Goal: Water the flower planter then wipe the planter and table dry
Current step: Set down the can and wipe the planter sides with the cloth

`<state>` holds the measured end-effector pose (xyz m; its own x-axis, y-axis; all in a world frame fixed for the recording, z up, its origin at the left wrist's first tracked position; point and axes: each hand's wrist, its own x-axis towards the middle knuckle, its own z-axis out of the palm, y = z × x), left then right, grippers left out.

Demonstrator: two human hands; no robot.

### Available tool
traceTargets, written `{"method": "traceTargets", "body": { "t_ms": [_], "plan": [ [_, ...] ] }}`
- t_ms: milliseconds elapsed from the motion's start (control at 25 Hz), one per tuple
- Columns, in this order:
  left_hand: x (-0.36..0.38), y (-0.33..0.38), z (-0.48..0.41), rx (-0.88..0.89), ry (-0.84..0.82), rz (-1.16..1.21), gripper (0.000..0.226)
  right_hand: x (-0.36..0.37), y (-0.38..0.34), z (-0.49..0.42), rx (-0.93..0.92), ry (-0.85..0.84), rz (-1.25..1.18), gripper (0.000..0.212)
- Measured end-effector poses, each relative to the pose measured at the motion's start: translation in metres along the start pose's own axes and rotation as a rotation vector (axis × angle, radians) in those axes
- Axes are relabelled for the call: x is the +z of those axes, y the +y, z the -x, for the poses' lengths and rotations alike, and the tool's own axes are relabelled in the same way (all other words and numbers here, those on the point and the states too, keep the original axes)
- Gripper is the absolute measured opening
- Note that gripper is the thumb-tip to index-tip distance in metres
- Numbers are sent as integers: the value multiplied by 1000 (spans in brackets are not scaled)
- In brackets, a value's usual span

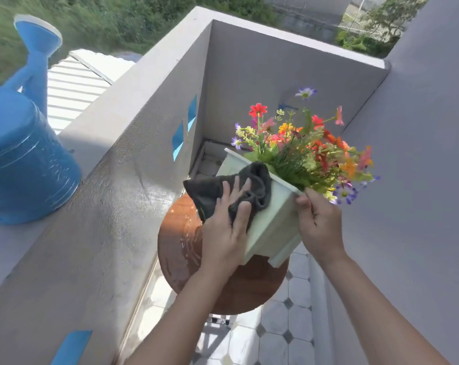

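A pale green square planter full of colourful flowers is tilted above a round brown table. My right hand grips the planter's near right corner at the rim. A dark grey cloth lies against the planter's left side, and my left hand presses it there, fingers spread on the cloth and thumb curled over its fold. The left part of the tabletop glistens with water.
A blue watering can stands on the wide grey balcony ledge at the left, spout pointing up and away. Grey walls close in at the back and right. Tiled floor lies below the table.
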<state>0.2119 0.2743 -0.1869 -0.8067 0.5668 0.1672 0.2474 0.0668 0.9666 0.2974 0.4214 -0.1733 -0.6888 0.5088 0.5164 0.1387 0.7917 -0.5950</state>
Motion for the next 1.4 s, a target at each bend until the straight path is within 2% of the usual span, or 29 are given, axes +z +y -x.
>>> {"method": "traceTargets", "body": {
  "t_ms": [40,120,200,280,320,360,440,520,600,680,800,840,920,1000,1120,1240,1320,1400],
  "plan": [
    [0,5,10,135,-107,36,43,1,4,1,28,-3,-21,52],
    [-1,2,12,359,-286,-66,49,1,10,1,99,-37,-117,38],
    [-4,0,-2,440,-313,-240,48,0,10,-1,104,-62,-146,28],
    [-1,-2,-14,371,-268,-241,43,-2,10,-2,50,-36,-78,28],
    [0,-4,-19,315,-228,-206,43,-2,9,-2,27,-21,-44,36],
    [1,-8,-24,235,-169,-172,42,-3,6,-1,27,-11,-24,49],
    [-1,-19,-37,31,-5,-122,42,-3,1,3,24,1,-18,53],
    [-6,-23,-49,-156,109,-96,61,-2,-2,7,16,1,-16,50],
    [-5,-17,-44,-176,90,-152,76,1,-4,7,19,11,-21,45],
    [-3,-9,-28,-19,-16,-198,65,2,-6,7,42,28,-17,40],
    [-8,3,0,240,-188,-175,51,1,-4,10,100,32,-22,46],
    [-10,-2,7,345,-229,-241,47,1,-2,11,122,28,-35,46],
    [-18,-24,23,554,-255,-425,38,0,-3,11,140,17,-33,49],
    [-27,-48,39,648,-241,-478,39,-1,-4,10,123,11,-16,50],
    [-30,-57,47,579,-203,-359,48,-1,-3,9,123,24,-16,57],
    [-13,-27,29,337,-132,-204,53,1,-3,11,132,35,-29,66],
    [-7,-14,17,235,-109,-126,54,0,-4,14,118,43,-36,59],
    [-6,-14,10,232,-137,-75,49,0,-5,15,111,54,-46,51]
  ]
}}
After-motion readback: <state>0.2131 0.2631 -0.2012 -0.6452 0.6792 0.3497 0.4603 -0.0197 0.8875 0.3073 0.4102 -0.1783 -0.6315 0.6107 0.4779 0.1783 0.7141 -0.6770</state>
